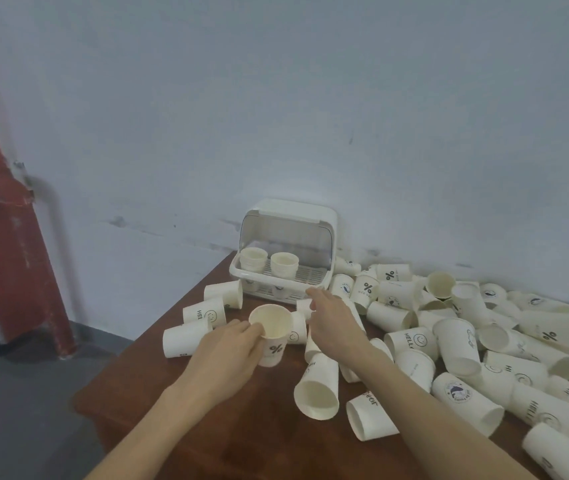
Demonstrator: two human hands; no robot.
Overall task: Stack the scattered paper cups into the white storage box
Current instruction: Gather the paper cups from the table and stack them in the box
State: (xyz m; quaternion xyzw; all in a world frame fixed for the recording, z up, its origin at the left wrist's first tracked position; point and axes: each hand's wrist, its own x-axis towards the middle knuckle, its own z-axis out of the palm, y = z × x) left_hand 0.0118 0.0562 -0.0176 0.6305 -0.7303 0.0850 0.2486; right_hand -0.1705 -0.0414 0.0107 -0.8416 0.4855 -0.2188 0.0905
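Note:
My left hand [231, 351] grips an upright paper cup [272, 327] printed with a % sign, just above the table. My right hand [331, 320] reaches forward over lying cups toward the front of the white storage box [328, 216], and its fingertips touch a lying cup [304, 306]; whether it grips that cup I cannot tell. The box stands against the wall with its clear lid raised. Two stacks of cups [253, 259] [284, 265] stand inside it on the slatted tray. Several cups [456, 344] lie scattered across the table.
The brown wooden table [259, 420] ends at a left edge and a corner near the box. A red pillar with a pipe [9, 244] stands at the left on a grey floor. The blue-grey wall rises right behind the box.

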